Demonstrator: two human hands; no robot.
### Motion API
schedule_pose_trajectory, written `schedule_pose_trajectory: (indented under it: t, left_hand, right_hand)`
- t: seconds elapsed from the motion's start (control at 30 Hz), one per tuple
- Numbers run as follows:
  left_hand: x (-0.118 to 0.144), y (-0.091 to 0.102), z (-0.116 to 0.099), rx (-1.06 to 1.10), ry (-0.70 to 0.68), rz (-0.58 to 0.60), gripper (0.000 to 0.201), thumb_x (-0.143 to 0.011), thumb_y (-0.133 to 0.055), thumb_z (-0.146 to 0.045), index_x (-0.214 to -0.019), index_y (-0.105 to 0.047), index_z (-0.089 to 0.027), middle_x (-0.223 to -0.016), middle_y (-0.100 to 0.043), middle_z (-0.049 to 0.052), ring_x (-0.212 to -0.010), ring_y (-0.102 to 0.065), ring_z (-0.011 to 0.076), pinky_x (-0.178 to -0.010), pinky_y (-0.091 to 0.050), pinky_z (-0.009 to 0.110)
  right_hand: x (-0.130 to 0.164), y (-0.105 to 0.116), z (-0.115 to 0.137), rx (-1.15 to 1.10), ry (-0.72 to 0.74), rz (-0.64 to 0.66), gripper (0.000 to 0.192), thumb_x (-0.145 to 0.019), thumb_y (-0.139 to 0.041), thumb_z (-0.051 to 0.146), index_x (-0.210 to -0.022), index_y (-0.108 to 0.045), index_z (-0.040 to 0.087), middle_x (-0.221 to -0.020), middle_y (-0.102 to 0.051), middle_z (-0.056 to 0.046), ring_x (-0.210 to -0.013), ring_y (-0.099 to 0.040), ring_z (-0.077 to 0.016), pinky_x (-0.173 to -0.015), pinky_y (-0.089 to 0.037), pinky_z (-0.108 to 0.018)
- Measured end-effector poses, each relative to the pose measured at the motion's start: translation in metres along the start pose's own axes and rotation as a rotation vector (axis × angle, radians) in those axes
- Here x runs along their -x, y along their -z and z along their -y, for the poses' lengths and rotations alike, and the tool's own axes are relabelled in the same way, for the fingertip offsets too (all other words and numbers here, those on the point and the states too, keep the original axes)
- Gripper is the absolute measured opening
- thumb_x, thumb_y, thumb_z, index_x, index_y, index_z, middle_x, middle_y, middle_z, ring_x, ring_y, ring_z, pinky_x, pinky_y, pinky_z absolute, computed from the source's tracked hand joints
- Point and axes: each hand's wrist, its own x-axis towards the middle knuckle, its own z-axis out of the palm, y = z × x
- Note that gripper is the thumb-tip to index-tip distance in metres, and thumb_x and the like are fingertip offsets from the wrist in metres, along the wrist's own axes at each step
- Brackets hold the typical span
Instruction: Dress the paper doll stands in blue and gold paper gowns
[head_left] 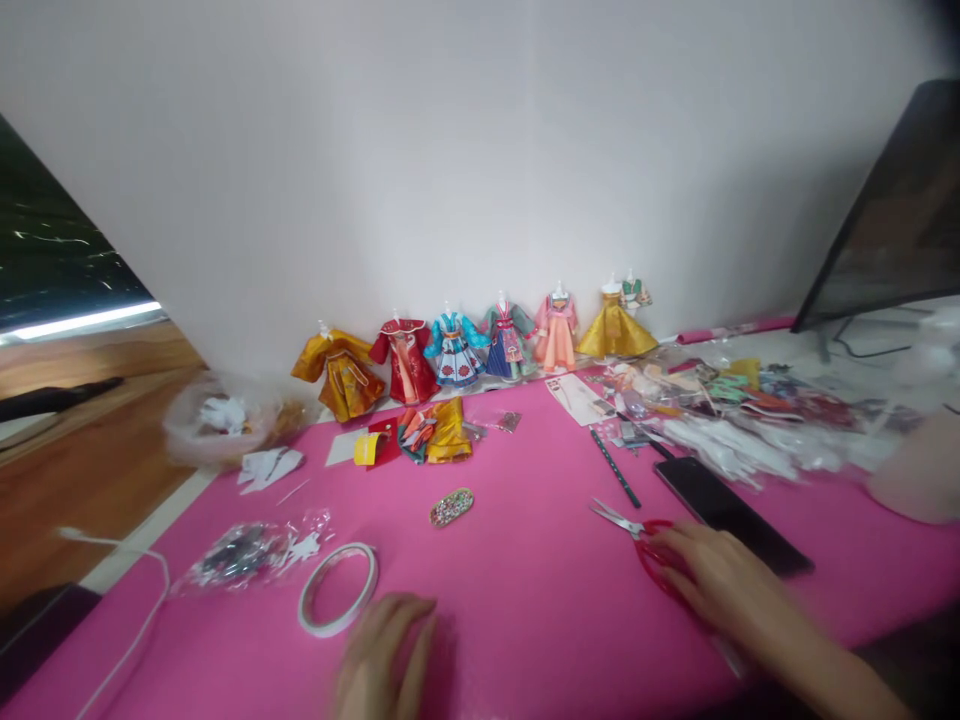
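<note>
The person's right hand (720, 585) lies palm down over the red plastic handles of a pair of steel-bladed scissors (637, 535) on the pink mat (525, 600), its fingers spread across the loops; motion blur hides whether they have closed around them, so the hold cannot be judged. The scissors lie flat with their blades pointing left and away from the wrist, just beside a black smartphone (731, 510) and near a thin dark pencil (615, 468). A likely risk is that a careless grab sweeps the phone or pencil aside, or that the loose blades swing open, since the hand covers only the handles. The left hand (386, 655) rests low near the front edge with its fingers curled slightly, holding nothing, close to a white roll of double-sided tape (337, 588); a nudge could send the roll sliding toward a clear plastic packet (247, 552). Along the wall stands a row of small paper dresses (480, 345).
</note>
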Motion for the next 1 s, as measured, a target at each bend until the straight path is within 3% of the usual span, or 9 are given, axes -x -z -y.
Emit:
schedule_pose_trajectory:
  t: [0.2,0.33,0.5,0.77,1.0]
  left_hand:
    - [-0.068,0.002,0.014,-0.251,0.001,0.177,0.034,-0.089,-0.049,-0.030,-0.113,-0.069,-0.017,-0.120,-0.067,0.016,-0.110,-0.063,0.0340,-0.095,-0.050,0.052]
    - [-0.097,0.001,0.016,-0.176,0.098,0.246,0.042,-0.088,-0.048,-0.025,-0.124,-0.059,-0.007,-0.129,-0.060,0.022,-0.122,-0.054,0.0352,-0.105,-0.041,0.052]
    - [-0.111,-0.014,0.013,-0.091,0.141,0.276,0.045,-0.081,-0.057,-0.017,-0.125,-0.056,-0.011,-0.131,-0.060,0.018,-0.124,-0.053,0.0310,-0.106,-0.039,0.044]
    - [-0.123,-0.042,0.014,0.026,0.121,0.197,0.030,-0.077,-0.065,-0.015,-0.106,-0.065,-0.020,-0.110,-0.069,0.013,-0.106,-0.063,0.0301,-0.092,-0.046,0.038]
    - [-0.132,-0.043,0.026,-0.045,0.135,0.188,0.032,-0.082,-0.057,-0.015,-0.114,-0.062,-0.017,-0.115,-0.068,0.015,-0.108,-0.062,0.0299,-0.095,-0.045,0.040]
  right_hand:
    - [0.006,-0.014,-0.002,-0.050,-0.021,-0.045,0.027,-0.092,-0.048,0.028,-0.103,-0.072,0.024,-0.105,-0.075,-0.008,-0.094,-0.071,-0.0263,-0.082,-0.057,-0.040]
    - [0.015,-0.016,-0.012,-0.073,-0.016,-0.027,0.030,-0.091,-0.047,0.030,-0.109,-0.071,0.026,-0.106,-0.075,-0.007,-0.093,-0.072,-0.0256,-0.080,-0.058,-0.040]
    - [0.021,-0.023,-0.019,-0.079,0.015,-0.104,0.032,-0.091,-0.048,0.040,-0.106,-0.073,0.028,-0.108,-0.076,-0.005,-0.095,-0.073,-0.0276,-0.079,-0.061,-0.042]
    - [0.034,-0.046,-0.031,-0.017,0.087,-0.150,0.034,-0.090,-0.049,0.042,-0.110,-0.073,0.030,-0.113,-0.075,-0.005,-0.101,-0.072,-0.0303,-0.084,-0.060,-0.047]
    - [0.027,-0.041,-0.025,-0.007,0.077,-0.179,0.031,-0.090,-0.050,0.040,-0.110,-0.073,0.030,-0.110,-0.076,-0.004,-0.097,-0.072,-0.0281,-0.079,-0.062,-0.043]
